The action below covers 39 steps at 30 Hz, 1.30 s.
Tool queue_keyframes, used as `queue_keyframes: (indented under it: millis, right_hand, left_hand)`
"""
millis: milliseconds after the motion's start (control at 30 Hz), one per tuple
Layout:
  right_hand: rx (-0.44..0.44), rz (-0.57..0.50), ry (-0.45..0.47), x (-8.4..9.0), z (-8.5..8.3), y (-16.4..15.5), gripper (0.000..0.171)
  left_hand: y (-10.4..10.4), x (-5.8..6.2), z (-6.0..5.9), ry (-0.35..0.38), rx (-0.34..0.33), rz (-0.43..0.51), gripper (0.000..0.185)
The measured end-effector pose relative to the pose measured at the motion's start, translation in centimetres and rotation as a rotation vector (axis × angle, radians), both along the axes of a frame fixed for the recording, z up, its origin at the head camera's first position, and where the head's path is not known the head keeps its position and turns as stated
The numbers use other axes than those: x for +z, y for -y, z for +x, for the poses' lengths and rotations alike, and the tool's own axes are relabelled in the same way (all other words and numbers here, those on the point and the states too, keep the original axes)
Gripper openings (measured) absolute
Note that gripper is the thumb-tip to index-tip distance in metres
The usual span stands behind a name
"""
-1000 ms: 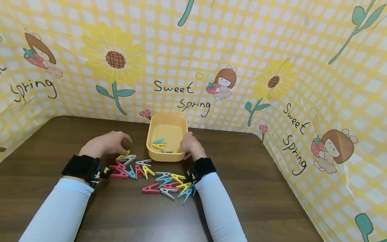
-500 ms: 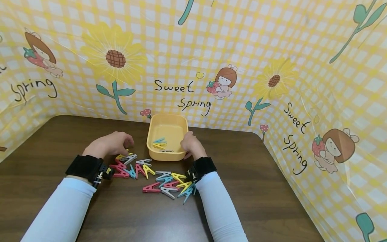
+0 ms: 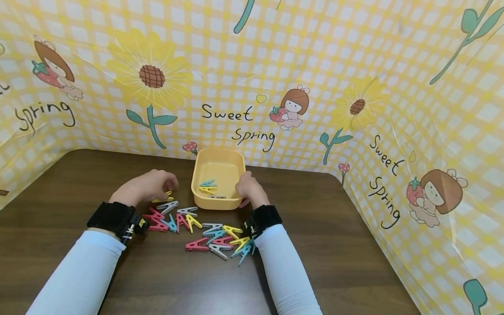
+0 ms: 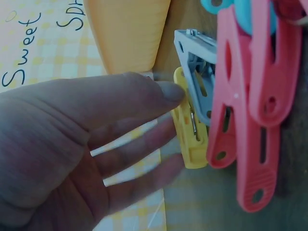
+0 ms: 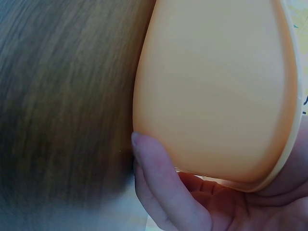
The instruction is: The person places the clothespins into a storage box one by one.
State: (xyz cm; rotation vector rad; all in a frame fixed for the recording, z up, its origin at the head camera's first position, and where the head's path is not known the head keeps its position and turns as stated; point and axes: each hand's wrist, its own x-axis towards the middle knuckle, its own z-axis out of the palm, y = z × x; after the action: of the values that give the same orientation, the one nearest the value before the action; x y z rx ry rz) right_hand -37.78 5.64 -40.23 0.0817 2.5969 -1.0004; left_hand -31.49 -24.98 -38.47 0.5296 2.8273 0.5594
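Note:
My left hand (image 3: 142, 188) pinches a yellow clothespin (image 4: 191, 144) at the left end of the clothespin pile, thumb on its upper part and fingers behind it. Right beside that one lies a grey clothespin (image 4: 197, 72), then pink clothespins (image 4: 257, 168). A light orange plastic bin (image 3: 216, 204) stands at the back of the table with a few clothespins inside, among them a blue one (image 3: 207, 182) and a yellow one (image 3: 208, 190). My right hand (image 3: 250, 189) grips the bin's right side, its fingers (image 5: 166, 180) curled against the outer wall.
Two loose groups of pink, blue, yellow and grey clothespins lie on the dark wooden table (image 3: 334, 245), one in front of the bin and one left of it. A yellow checked cloth (image 3: 236, 65) rises behind and at the sides.
My left hand has moved slightly right, and the yellow clothespin has come away from the pink one beneath it. The right hand and the bin stay put.

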Motion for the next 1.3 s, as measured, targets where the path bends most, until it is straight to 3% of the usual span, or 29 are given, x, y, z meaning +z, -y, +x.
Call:
queue_keyframes:
  millis: [333, 1300]
  right_hand:
    - [-0.004, 0.006, -0.004, 0.09, 0.12, 0.00, 0.067]
    - [0.000, -0.003, 0.001, -0.07, -0.16, -0.03, 0.067]
  left_hand:
    - [0.25, 0.32, 0.21, 0.061, 0.089, -0.060, 0.047]
    - [0.10, -0.41, -0.26, 0.038, 0.037, -0.091, 0.028]
